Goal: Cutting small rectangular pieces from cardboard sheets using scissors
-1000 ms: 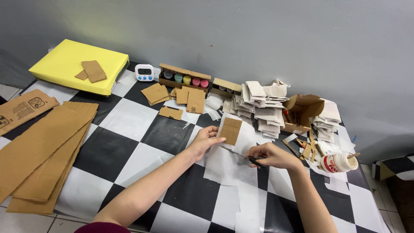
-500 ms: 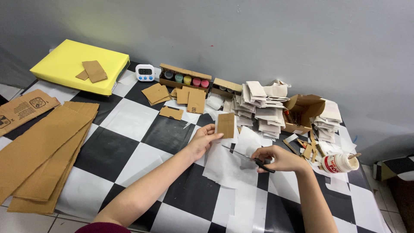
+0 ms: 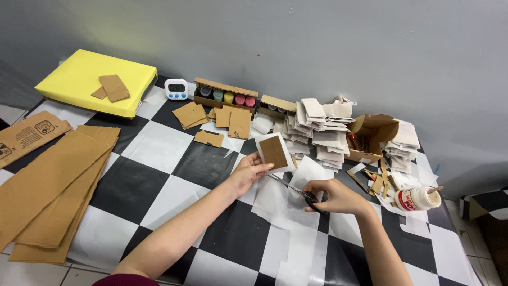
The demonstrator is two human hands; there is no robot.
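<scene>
Left hand [image 3: 246,172] holds a white paper piece [image 3: 274,152] with a brown cardboard rectangle on its face, fingers [image 3: 263,167] closed on its lower edge, raised above the checkered worktop [image 3: 159,175]. Right hand [image 3: 333,197] grips scissors [image 3: 296,189]; the fingers wrap the handles, and the blades point toward the paper piece, apparently slightly apart. White paper sheets [image 3: 286,212] lie under both hands. Stacks of folded paper [image 3: 323,132] stand behind, a glue bottle [image 3: 418,199] lies to the right, and cardboard strips [image 3: 47,185] lie at left.
</scene>
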